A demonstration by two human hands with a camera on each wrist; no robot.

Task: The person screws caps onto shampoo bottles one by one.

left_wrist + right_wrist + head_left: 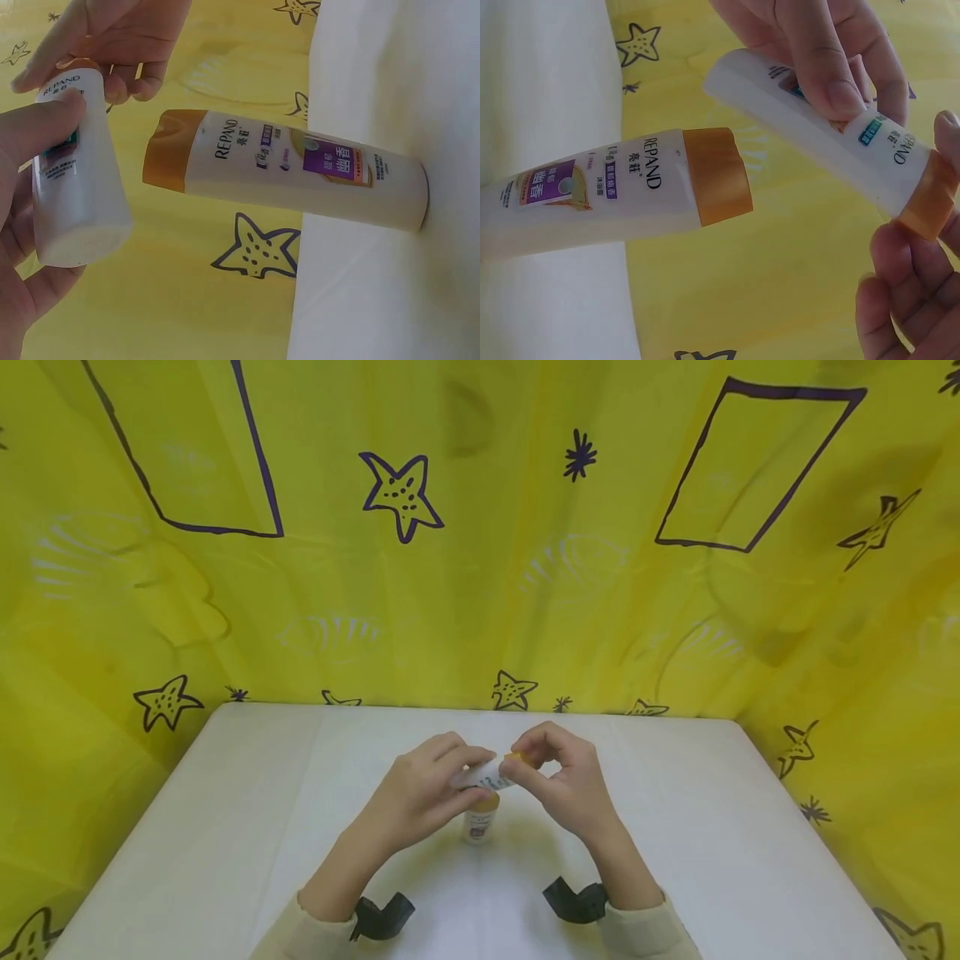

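Observation:
My left hand (420, 789) grips the body of a white REPAND bottle (86, 187), thumb across its label. The bottle is tilted above the table. At its other end, the fingers and thumb of my right hand (573, 781) pinch the orange cap (928, 196). The cap sits on the bottle neck; whether it is loose cannot be told. Just below the hands, a second white bottle (478, 827) stands upright on the table, its orange cap on. The right wrist view shows its purple label (549, 184) clearly. Neither hand visibly touches this standing bottle.
A white-covered table (247, 827) lies under both hands. Behind and beside it hangs a yellow curtain (465, 610) with starfish and shell drawings. Black wrist mounts (384, 917) stick out inward from both light sleeves.

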